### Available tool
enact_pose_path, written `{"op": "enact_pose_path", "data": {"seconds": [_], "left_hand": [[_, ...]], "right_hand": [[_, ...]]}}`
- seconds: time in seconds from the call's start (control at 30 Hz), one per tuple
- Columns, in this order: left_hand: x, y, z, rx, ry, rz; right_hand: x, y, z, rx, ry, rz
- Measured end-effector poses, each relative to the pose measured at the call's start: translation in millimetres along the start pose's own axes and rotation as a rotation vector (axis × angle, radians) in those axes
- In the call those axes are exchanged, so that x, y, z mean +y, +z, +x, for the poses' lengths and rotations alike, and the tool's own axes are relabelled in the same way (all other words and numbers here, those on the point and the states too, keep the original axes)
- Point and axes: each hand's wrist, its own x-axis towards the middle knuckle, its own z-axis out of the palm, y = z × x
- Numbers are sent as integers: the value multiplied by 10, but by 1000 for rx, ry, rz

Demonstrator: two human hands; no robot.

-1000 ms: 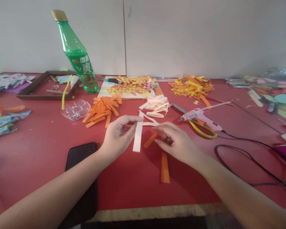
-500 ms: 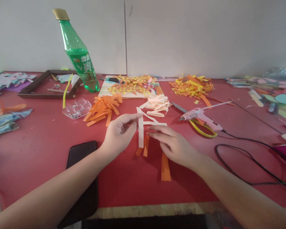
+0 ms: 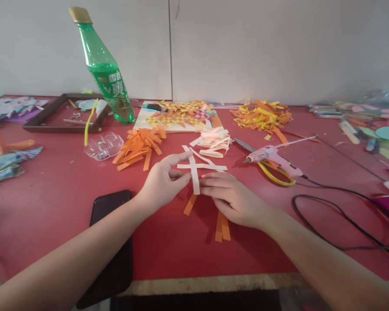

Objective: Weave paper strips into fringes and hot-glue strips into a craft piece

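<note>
My left hand (image 3: 164, 183) pinches a narrow white paper strip (image 3: 195, 175) between index finger and thumb, the strip slanting over the red table. My right hand (image 3: 231, 198) lies low beside it, fingers stretched out together, their tips at the strip's right edge. An orange paper strip (image 3: 190, 204) shows below the white strip's lower end. More orange strips (image 3: 222, 228) stick out from under my right hand, their upper ends hidden. Loose white strips (image 3: 202, 166) lie crossed just behind my hands, in front of a heap of pale strips (image 3: 214, 140).
An orange strip heap (image 3: 141, 147) and clear dish (image 3: 104, 147) lie left; a green bottle (image 3: 108, 82) stands behind. A pink glue gun (image 3: 274, 157) with a black cord rests across scissors (image 3: 275, 175) at right. A phone (image 3: 112, 246) lies by my left forearm.
My right hand has let go of the orange strip it held and its fingers have straightened, moving beside the white strip. The white strip in my left hand has tilted, its lower end swinging right.
</note>
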Motion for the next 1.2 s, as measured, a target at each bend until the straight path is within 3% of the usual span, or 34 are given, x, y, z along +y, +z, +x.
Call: {"op": "enact_pose_path", "data": {"seconds": [0.13,0.27,0.37,0.5,0.63,0.87,1.0,1.2], "left_hand": [[-91,-17,12,-10,245,17],[-106,-39,-11,-71,425,225],[-77,-39,-44,-142,459,313],[-104,-16,-69,-225,427,377],[-177,-1,-75,-277,446,485],[-211,30,-92,-229,506,530],[-150,54,-119,-193,507,439],[-63,71,-114,-107,388,163]], "right_hand": [[-31,-193,-32,62,179,93],[-39,-379,-52,-231,208,183],[-38,-393,-39,-374,258,114],[-19,-315,-19,-412,268,82],[-2,-272,-30,-351,253,99],[-31,-279,-34,-185,203,198],[-26,-263,-37,-131,164,208],[-86,-231,-62,105,220,198]]}}
